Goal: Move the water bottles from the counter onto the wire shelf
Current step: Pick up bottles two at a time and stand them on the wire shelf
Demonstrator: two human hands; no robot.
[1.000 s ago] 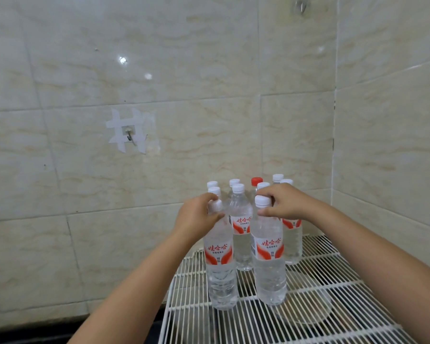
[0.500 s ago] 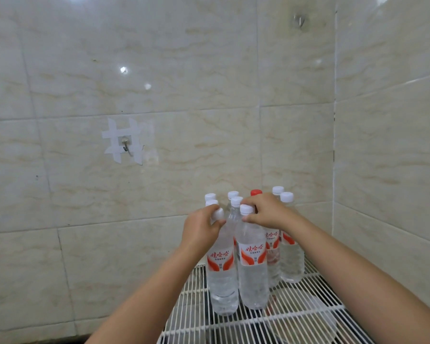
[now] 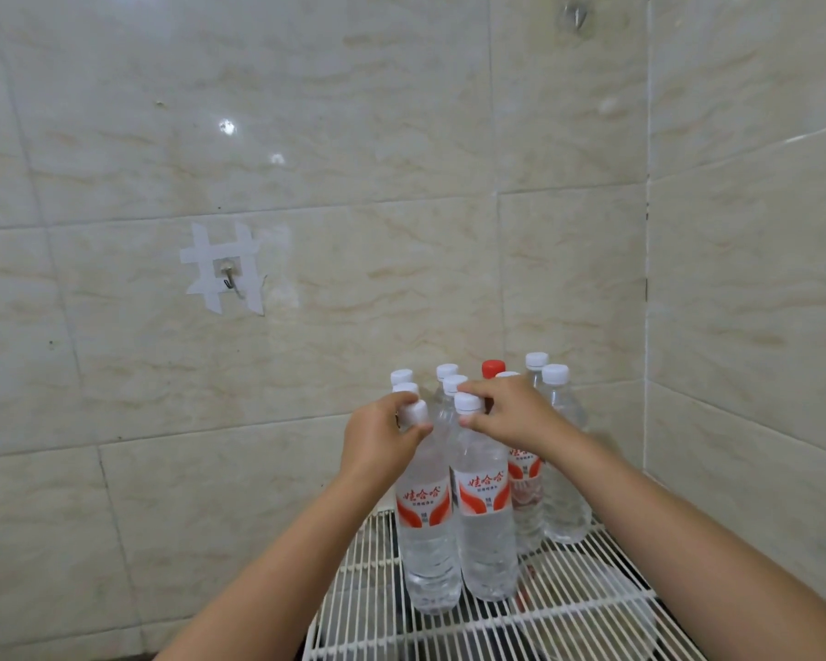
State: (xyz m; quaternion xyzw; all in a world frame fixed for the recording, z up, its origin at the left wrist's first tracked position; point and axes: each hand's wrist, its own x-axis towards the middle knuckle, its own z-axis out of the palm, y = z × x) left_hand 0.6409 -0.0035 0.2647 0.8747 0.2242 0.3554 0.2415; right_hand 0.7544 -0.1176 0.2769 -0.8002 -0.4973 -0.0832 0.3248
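Two clear water bottles with red-and-white labels stand side by side at the front of the white wire shelf [image 3: 587, 608]. My left hand [image 3: 377, 446] grips the neck of the left bottle [image 3: 425, 531] just under its white cap. My right hand [image 3: 511, 412] holds the neck of the right bottle [image 3: 485, 522]. Several more bottles [image 3: 561, 469] stand upright behind them near the wall corner, one with a red cap [image 3: 492, 368]. Both front bottles rest on the shelf wires.
Beige tiled walls [image 3: 354, 136] meet in a corner to the right of the shelf. A small metal hook [image 3: 230, 276] taped to the wall hangs at the left. A round shape [image 3: 616, 627] shows dimly under the shelf wires.
My right hand has slid its bottle leftward until it stands against the left bottle. The view has tilted up slightly. Both hands keep their grip on the necks.
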